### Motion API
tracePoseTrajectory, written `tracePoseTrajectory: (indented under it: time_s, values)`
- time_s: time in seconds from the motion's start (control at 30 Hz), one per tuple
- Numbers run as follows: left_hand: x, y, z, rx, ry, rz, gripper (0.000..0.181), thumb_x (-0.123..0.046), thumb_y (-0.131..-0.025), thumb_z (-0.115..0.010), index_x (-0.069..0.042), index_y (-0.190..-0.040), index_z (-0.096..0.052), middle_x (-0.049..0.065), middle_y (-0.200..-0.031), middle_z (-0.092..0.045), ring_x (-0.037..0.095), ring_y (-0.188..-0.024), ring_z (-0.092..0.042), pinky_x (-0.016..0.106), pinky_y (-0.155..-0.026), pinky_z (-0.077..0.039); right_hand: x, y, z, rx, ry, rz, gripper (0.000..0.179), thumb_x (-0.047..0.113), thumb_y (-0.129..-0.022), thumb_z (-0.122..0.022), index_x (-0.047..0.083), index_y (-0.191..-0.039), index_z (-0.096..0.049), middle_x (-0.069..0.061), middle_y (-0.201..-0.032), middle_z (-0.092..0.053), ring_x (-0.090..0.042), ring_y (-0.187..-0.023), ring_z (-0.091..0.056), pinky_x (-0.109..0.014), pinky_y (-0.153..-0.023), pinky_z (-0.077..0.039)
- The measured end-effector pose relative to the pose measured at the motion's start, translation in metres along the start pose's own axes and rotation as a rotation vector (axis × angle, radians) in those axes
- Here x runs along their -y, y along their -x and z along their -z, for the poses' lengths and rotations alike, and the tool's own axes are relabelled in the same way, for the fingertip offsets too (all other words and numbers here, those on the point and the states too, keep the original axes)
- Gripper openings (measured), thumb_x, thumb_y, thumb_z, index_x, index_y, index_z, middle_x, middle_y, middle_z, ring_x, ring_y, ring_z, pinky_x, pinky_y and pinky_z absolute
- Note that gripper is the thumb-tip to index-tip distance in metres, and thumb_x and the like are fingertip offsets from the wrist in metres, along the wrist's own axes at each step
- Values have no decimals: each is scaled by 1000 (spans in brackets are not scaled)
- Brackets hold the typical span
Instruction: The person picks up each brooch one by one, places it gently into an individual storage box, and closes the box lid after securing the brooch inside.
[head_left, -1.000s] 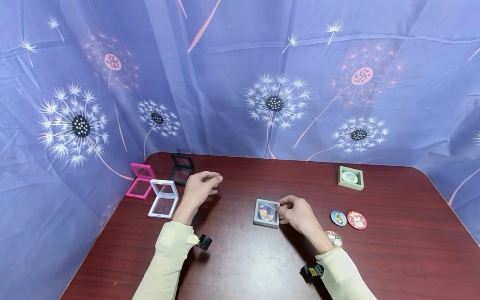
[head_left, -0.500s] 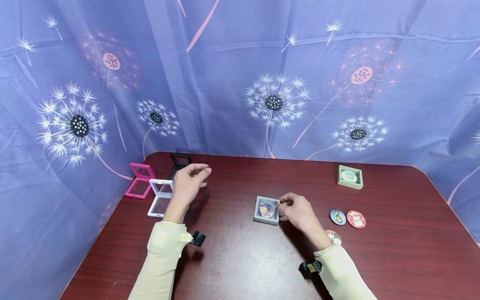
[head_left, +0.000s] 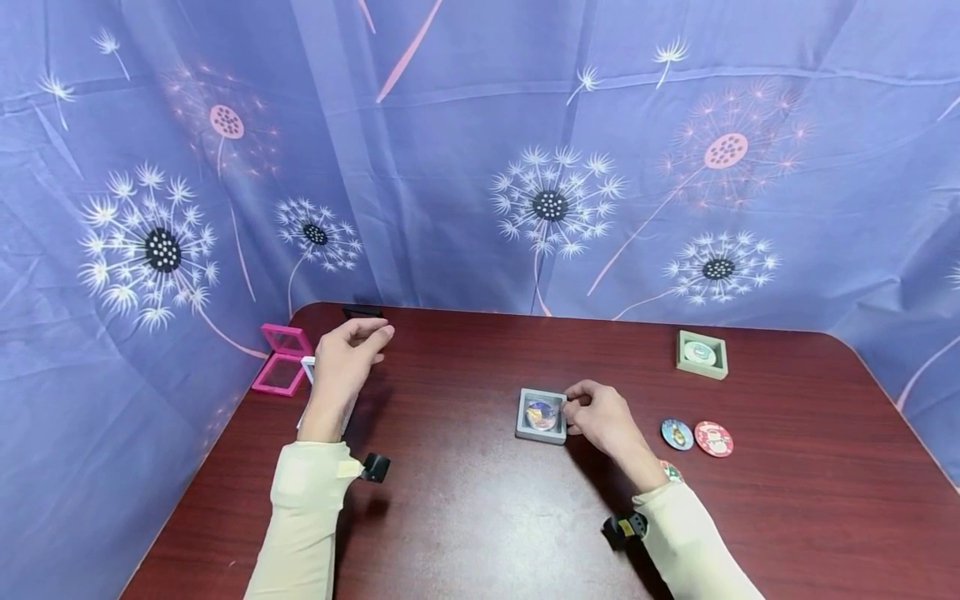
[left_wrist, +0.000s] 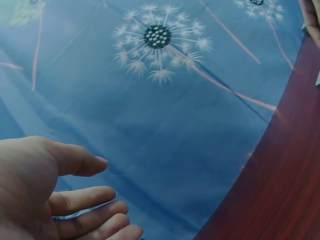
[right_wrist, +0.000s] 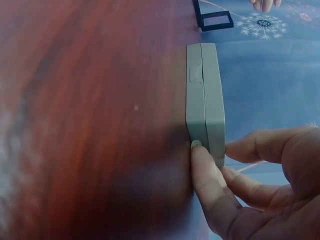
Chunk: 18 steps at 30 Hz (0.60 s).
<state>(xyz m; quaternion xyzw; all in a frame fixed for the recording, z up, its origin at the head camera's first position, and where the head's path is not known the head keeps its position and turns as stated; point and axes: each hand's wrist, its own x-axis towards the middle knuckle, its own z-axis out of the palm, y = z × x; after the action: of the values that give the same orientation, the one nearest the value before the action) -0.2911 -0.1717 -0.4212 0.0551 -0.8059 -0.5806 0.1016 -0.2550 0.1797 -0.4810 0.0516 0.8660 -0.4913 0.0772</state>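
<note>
My right hand pinches the right side of a closed grey square display case. A round shiny badge shows through its clear lid. In the right wrist view the case appears edge-on, with fingers at its near corner. My left hand holds nothing, raised at the left over an open white display case, hiding most of it. Its fingers are relaxed and slightly bent in the left wrist view. Behind that hand, only the top of a black display case shows.
An open pink display case stands at the left edge. At the back right sits a light green case with a round badge inside. Blue and red round badges lie right of my right hand; another badge is partly hidden behind the wrist.
My left hand has moved left, now covering much of the white and black cases. My right hand has shifted the grey case slightly right and away from me.
</note>
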Motion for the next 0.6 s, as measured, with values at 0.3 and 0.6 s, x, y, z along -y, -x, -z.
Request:
tracePoseTrajectory:
  time_s: [0.3, 0.6]
  values:
    - [0, -2, 16, -68, -32, -4, 31, -24, -101, -75, -4, -124, -77, 12, -110, -77, 4, -73, -70, 28, -78, -61, -1, -6, 6, -30, 81, 9, 24, 2, -98, -62, -7, -119, -68, -18, -100, -73, -20, -73, -73, -35, -68, -64]
    - [6, -4, 31, -214, -97, -86, 27, -23, -98, -78, -5, -119, -80, 14, -107, -78, -3, -78, -65, 16, -72, -51, -3, -10, 11, -28, 129, 11, 25, 2, -97, -60, -6, -119, -68, -18, -101, -73, -22, -74, -74, -34, -65, -62]
